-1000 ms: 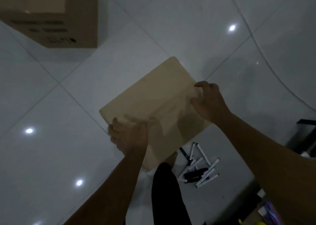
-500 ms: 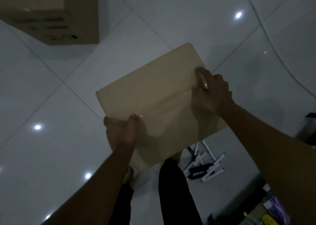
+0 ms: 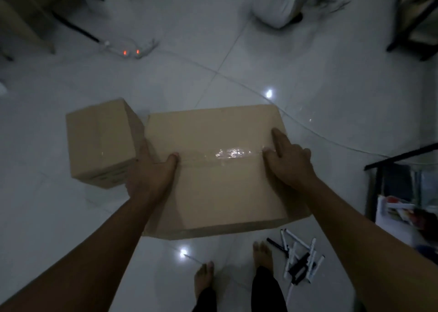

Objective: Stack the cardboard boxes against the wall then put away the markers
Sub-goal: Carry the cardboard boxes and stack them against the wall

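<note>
I hold a large taped cardboard box [image 3: 220, 188] above the tiled floor, in front of my bare feet. My left hand [image 3: 151, 172] grips its left side, thumb on the top face. Across from it, my right hand [image 3: 288, 160] grips the right side with the fingers laid on top. A smaller cardboard box [image 3: 99, 141] stands on the floor just left of the large one. A pile of several white and black markers [image 3: 298, 257] lies on the floor at the lower right, beside my right foot.
A power strip [image 3: 130, 50] with red lights and its cable lie on the floor at the back left. A white sack [image 3: 277, 1] sits at the back. A dark metal rack [image 3: 403, 193] with clutter stands at the right. A wooden furniture leg [image 3: 23, 20] is far left.
My view has swung round and the box has turned with me. The smaller box now lies close to its left, and the markers have shifted to the lower right.
</note>
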